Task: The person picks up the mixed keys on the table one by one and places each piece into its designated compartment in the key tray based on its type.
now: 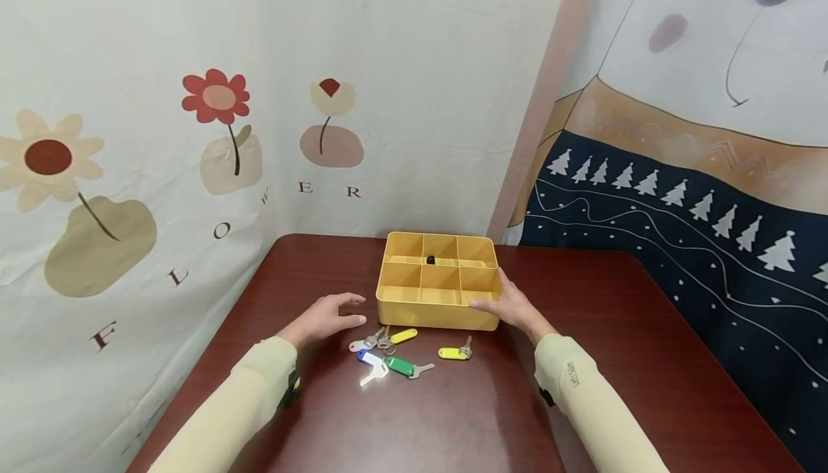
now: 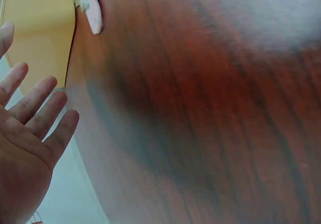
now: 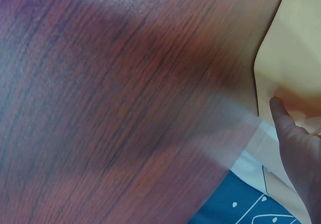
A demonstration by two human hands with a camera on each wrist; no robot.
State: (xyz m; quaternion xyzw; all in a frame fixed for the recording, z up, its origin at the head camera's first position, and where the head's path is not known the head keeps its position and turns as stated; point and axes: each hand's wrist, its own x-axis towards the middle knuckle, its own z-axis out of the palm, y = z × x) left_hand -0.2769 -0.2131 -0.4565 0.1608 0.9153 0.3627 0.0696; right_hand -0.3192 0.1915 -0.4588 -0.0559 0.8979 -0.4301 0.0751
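Observation:
A yellow box (image 1: 436, 316) with six compartments stands toward the back of the table. My right hand (image 1: 515, 306) holds its right front corner, thumb on the front wall and fingers along the right side. Left of the box, my left hand (image 1: 326, 315) hovers with fingers spread, apart from it and holding nothing. In front of the box lie keys with plastic tags: a green tag (image 1: 399, 366), a blue tag (image 1: 371, 359), a whitish tag (image 1: 358, 346) and a yellow tag (image 1: 404, 336) close together. Another yellow-tagged key (image 1: 451, 353) lies farther right.
A small black object (image 1: 430, 260) sits in the box's back middle compartment. The dark red wooden table (image 1: 453, 415) meets a flower-printed curtain (image 1: 414, 99) behind, and a tree-patterned curtain (image 1: 647, 221) hangs at the right.

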